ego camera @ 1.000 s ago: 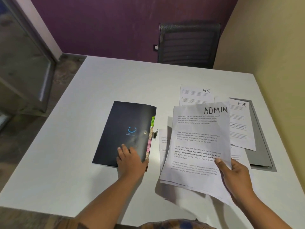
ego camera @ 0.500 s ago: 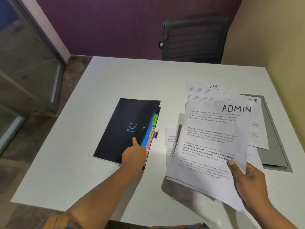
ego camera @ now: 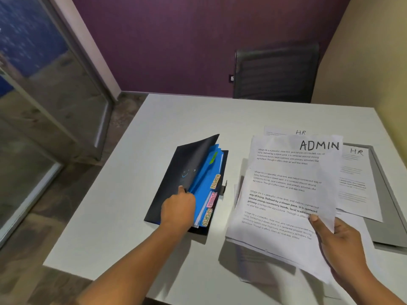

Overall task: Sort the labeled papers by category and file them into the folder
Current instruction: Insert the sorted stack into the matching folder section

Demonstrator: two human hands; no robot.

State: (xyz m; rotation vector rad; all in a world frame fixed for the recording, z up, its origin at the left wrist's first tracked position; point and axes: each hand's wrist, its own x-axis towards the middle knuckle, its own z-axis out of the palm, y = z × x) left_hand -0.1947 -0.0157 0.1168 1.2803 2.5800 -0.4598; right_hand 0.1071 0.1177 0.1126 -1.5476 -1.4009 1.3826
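A black folder (ego camera: 176,179) lies mid-table. Its front cover is lifted by my left hand (ego camera: 177,209), whose fingers curl under the cover's edge with the thumb on top. Blue dividers (ego camera: 206,183) show inside, with tabs reading ADMIN (ego camera: 216,181), one pink tab (ego camera: 211,200) and SPORTS (ego camera: 207,216). My right hand (ego camera: 337,241) grips a small stack of white sheets (ego camera: 284,194) above the table, the top one marked ADMIN. Two sheets marked HR (ego camera: 356,179) lie behind, at the right.
A grey flat panel (ego camera: 387,194) sits under the HR sheets near the right table edge. A dark chair (ego camera: 275,73) stands behind the white table (ego camera: 123,194). The yellow wall is close on the right, a glass partition on the left.
My left hand went from resting flat on the shut folder to lifting its cover, exposing the blue dividers. The ADMIN stack in my right hand stayed raised.
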